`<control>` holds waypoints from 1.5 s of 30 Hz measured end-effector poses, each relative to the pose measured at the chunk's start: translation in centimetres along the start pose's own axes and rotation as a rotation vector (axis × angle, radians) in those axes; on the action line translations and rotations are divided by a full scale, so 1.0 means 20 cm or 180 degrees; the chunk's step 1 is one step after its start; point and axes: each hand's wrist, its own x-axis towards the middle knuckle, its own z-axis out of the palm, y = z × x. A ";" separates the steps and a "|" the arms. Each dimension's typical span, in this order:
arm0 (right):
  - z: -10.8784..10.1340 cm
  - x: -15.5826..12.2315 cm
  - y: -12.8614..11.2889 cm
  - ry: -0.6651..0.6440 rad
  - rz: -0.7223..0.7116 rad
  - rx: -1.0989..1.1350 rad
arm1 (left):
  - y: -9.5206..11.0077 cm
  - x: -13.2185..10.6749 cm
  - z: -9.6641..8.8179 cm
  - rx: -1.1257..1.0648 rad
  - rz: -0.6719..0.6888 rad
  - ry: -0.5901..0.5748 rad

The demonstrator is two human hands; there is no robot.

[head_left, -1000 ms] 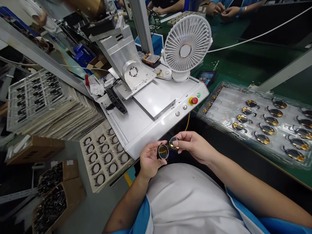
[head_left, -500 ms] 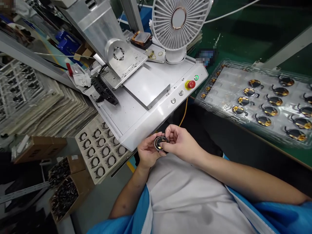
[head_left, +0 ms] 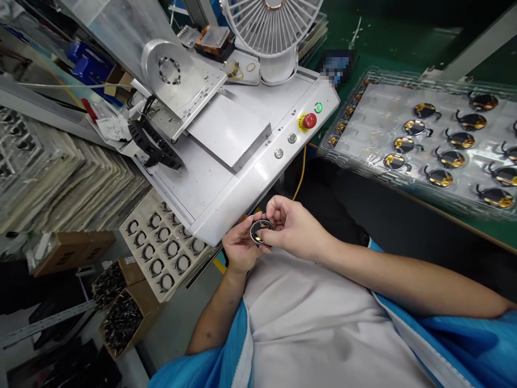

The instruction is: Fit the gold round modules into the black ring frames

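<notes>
Here we go, both hands are up close over the belly, working a round black-and-gold disc (head_left: 262, 231) just off the front edge of the white machine (head_left: 238, 183). The left hand (head_left: 240, 242) cradles it, fingers (head_left: 242, 222) curled at the rim; the right hand (head_left: 293, 226) pinches it from above. A clear tray (head_left: 420, 140) of gold discs sits right, a beige tray (head_left: 165, 242) of rings left.
</notes>
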 end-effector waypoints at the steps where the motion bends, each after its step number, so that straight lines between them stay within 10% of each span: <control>1: 0.00 0.00 0.00 -0.0011 -0.0002 0.0021 | 0.00 0.00 0.00 0.0022 0.0007 0.0027; 35: -0.07 0.06 0.05 -0.0160 0.0619 0.0062 | 0.00 -0.03 0.00 0.0438 0.0015 0.0174; 45: -0.06 0.15 -0.08 -0.0457 0.0346 -0.0396 | 0.06 0.00 0.03 0.0219 0.0034 0.0911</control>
